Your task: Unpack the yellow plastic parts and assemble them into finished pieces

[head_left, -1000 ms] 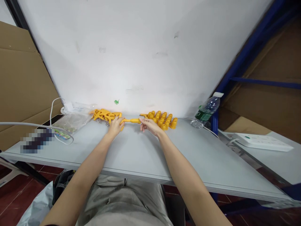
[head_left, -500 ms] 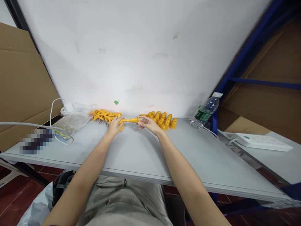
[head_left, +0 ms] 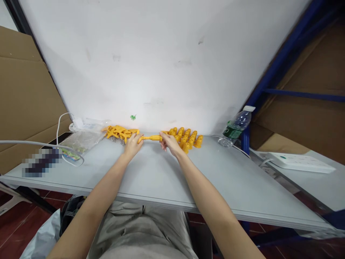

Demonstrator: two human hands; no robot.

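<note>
A slim yellow plastic piece (head_left: 151,137) with a ribbed barrel lies crosswise between my two hands at the far side of the grey table (head_left: 215,180). My left hand (head_left: 132,144) pinches its left end, close to a heap of flat yellow parts (head_left: 118,131) with small metal chains. My right hand (head_left: 169,142) is closed round its right end, right beside a cluster of several upright yellow cone-shaped caps (head_left: 187,137).
A clear bag (head_left: 81,141), a white charger with cable (head_left: 77,124) and a dark phone (head_left: 60,137) lie at the far left. A water bottle (head_left: 237,126) leans at the far right by a blue rack post. A white power strip (head_left: 299,162) sits on the neighbouring surface.
Both hands kept hold of the yellow piece. My right hand slid slightly along its right end and closed more tightly on it; the piece stayed nearly in place.
</note>
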